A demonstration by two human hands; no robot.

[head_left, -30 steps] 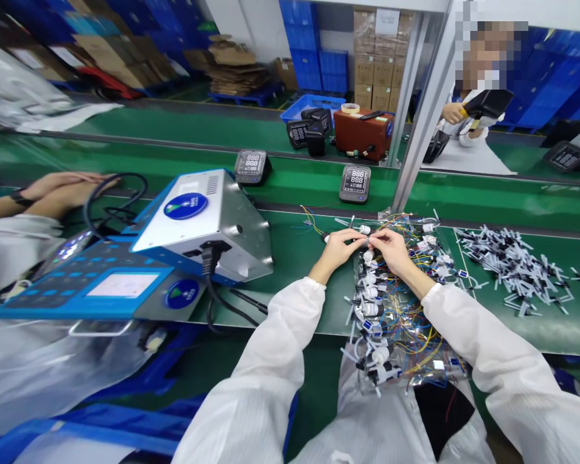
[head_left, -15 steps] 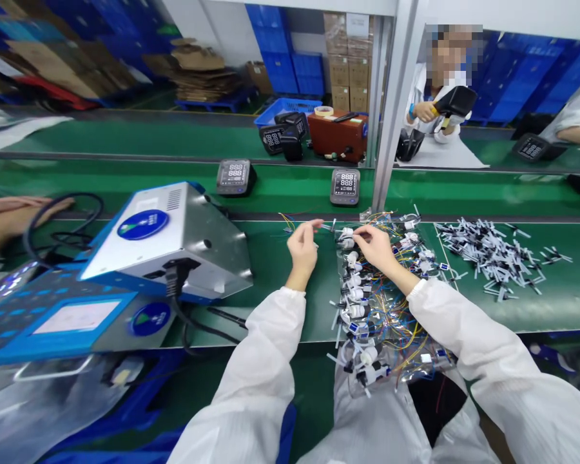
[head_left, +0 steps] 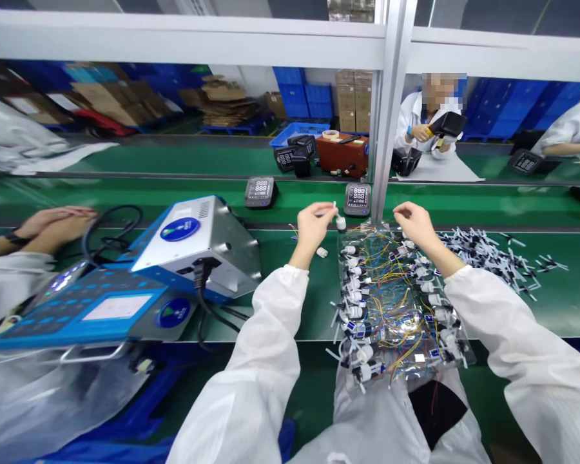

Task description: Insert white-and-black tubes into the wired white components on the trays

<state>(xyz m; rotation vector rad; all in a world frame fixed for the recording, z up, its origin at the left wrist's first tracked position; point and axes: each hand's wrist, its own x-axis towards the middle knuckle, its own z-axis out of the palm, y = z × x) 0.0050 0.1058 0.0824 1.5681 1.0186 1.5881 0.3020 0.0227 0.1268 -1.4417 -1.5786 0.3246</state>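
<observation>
My left hand [head_left: 314, 229] is closed in a pinch on a short white tube, and a small white cylindrical part with a dark end [head_left: 341, 223] hangs at its tip. A similar white cylinder [head_left: 321, 252] lies on the green bench just below that hand. My right hand [head_left: 415, 225] is raised over the far right of the wired parts, its thumb and forefinger slightly apart with nothing visible between them. Between my arms lies a clear plastic bag [head_left: 406, 322] bearing rows of small white pump-like parts [head_left: 355, 295] with coloured wires [head_left: 386, 277].
A pile of white and black tube fittings [head_left: 493, 258] lies at right. A blue and silver test machine [head_left: 174, 238] with a black cable stands left, near another person's folded hands [head_left: 58, 222]. Display units [head_left: 357, 198] stand behind. A co-worker [head_left: 430, 129] sits beyond the metal post [head_left: 386, 116].
My right hand has left the white parts and moved right and up. The left hand has risen slightly, with a white cylinder now hanging at its fingers. The camera view has tilted up.
</observation>
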